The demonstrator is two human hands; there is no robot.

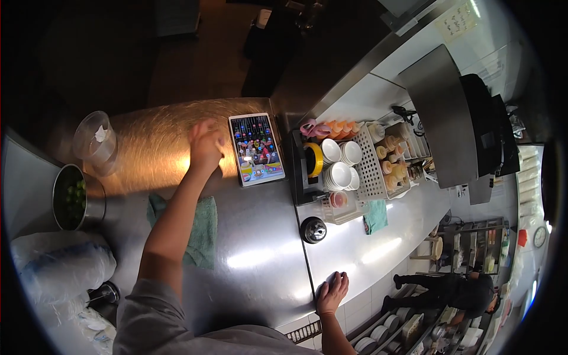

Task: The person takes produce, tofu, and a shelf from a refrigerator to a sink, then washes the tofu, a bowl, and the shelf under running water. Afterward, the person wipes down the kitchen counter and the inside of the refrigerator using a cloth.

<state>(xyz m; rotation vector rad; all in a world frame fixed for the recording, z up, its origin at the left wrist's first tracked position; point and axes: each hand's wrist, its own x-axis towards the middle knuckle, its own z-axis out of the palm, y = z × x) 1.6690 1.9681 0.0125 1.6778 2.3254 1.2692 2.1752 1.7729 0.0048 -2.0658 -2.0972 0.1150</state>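
My left hand hovers over the counter just left of a white-framed tablet. Its fingers are a little blurred, loosely bent and apart, and nothing shows in them. The tablet lies face up with its screen lit, showing several icons. My right hand lies with spread fingers at the counter's near edge, by the seam, and holds nothing that I can see. Below my left forearm a green cloth is spread on the steel counter, partly hidden by the arm.
At left stand a clear plastic tub and a metal pot with green items inside. To the right are a black call bell, stacked white bowls, yellow tape and a white basket of bottles. A person stands farther off.
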